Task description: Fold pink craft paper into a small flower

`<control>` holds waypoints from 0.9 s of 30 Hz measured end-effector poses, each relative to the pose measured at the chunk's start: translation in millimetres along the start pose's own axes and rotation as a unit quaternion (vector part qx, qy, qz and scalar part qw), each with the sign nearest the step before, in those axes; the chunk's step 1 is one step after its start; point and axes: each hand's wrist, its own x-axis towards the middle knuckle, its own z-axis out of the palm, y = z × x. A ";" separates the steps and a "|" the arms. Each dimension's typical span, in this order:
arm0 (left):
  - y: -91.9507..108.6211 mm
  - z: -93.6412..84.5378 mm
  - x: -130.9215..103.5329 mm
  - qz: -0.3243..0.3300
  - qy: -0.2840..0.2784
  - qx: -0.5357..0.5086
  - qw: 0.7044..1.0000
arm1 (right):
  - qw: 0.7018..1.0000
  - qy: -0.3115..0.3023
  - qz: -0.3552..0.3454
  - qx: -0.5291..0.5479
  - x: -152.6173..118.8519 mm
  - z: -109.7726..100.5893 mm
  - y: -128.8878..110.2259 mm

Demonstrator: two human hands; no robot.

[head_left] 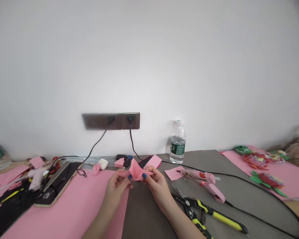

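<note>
A folded piece of pink paper [137, 171] with pointed corners is held up above the grey table at the middle of the head view. My left hand [117, 186] pinches its left side, the blue-nailed thumb in front. On the other side my right hand [154, 184] grips the paper's right corner between thumb and fingers. Both hands are closed on the same piece, and some fingertips are hidden behind it. Close behind lie a pink paper slip [153, 161] and a small folded pink piece [119, 162].
Right of my hands lie yellow-black snips [214, 214] and a pink glue gun [201, 179] with a trailing cord. A water bottle [177, 142] stands by the wall. At left are a phone [58, 184], a pink sheet [89, 199] and another glue gun [37, 176]. Paper flowers [257, 160] lie far right.
</note>
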 end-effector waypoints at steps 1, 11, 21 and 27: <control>0.6 -0.3 0.2 0.000 0.000 -0.009 1.000 | 1.000 0.001 -0.003 0.003 0.4 -0.2 -0.1; 4.9 1.4 -0.3 0.008 -0.011 0.027 1.000 | 1.000 -0.017 -0.020 -0.005 0.3 0.9 -2.5; 3.8 15.0 -7.0 -0.006 -0.020 0.051 0.998 | 0.997 -0.065 0.009 -0.050 -5.3 9.1 -7.9; -7.8 10.1 -3.9 0.005 -0.060 0.016 0.998 | 0.997 -0.044 0.012 -0.070 -3.5 7.9 -7.0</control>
